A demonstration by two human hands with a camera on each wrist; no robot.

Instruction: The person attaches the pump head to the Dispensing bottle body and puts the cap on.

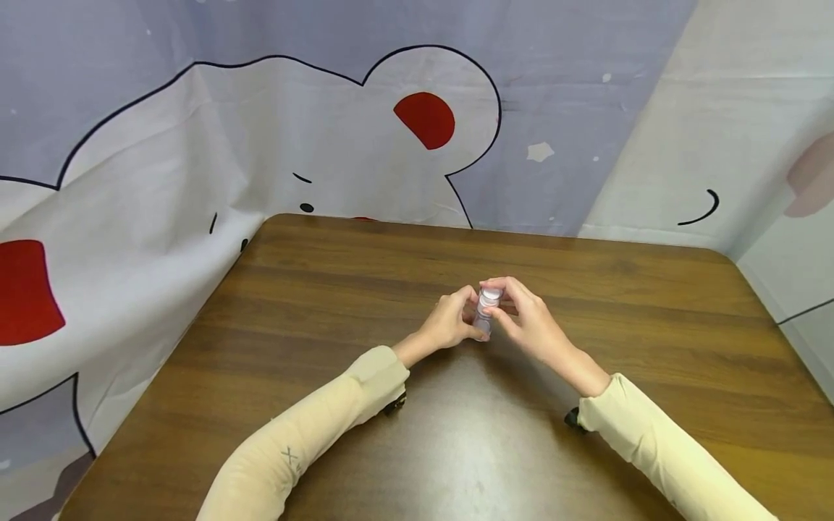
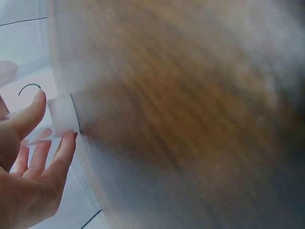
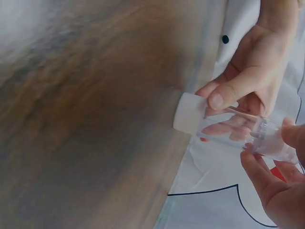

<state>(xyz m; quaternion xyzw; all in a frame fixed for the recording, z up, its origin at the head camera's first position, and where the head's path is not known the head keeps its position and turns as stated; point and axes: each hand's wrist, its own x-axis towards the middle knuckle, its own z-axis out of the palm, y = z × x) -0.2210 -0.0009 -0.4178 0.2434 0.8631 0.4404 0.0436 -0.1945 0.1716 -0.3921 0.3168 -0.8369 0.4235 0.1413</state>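
A small clear plastic bottle (image 1: pixel 483 325) with a white band at its lower end stands upright on the wooden table, between both hands. My left hand (image 1: pixel 447 320) grips its lower part, thumb on the near side and fingers on the far side. From the right, my right hand (image 1: pixel 536 324) pinches the clear top (image 3: pixel 274 143), which has white inside it. The right wrist view shows the white lower end (image 3: pixel 189 113) beside the left thumb. In the left wrist view, the left hand (image 2: pixel 40 179) curls around the bottle (image 2: pixel 63 114), whose upper part is mostly hidden.
The brown wood-grain table (image 1: pixel 326 289) extends around both hands. Behind it and along its left side hangs a printed cloth (image 1: pixel 554 108) with white cartoon shapes, meeting the table's far edge. Cream sleeves (image 1: pixel 313 420) cover both forearms.
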